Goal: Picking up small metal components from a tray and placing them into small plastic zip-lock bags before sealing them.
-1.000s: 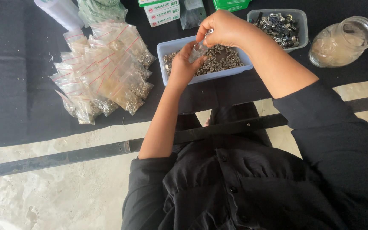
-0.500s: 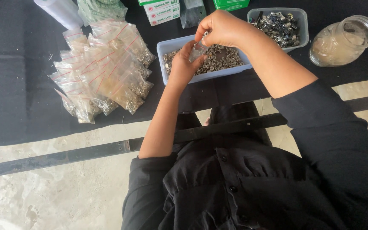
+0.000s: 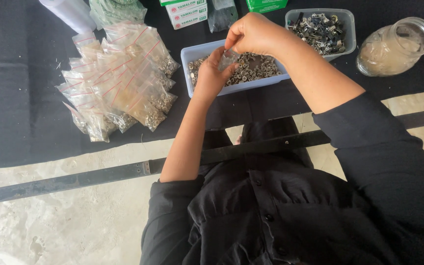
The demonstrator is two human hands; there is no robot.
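Bench (image 3: 20, 98): black cloth over it, carrying everything within your reach.

Bag pile (image 3: 119, 83): clear zip bags with red seal lines, each already holding metal pieces, heaped to your left, well apart from the loose stock.

Tray (image 3: 195, 51): pale blue, filled with loose eyelets (image 3: 256, 68), set directly under your hands so any dropped pieces would likely land back in it.

Second tray (image 3: 342, 19): darker metal parts, to the right. Jar (image 3: 393, 46): clear, lying beside it.

Left hand (image 3: 212, 76): your grip closed on a small clear bag (image 3: 228, 59), held above the tray.

Right hand (image 3: 253, 34): fingertips pinched together at the bag's top; contents between them too small to tell.
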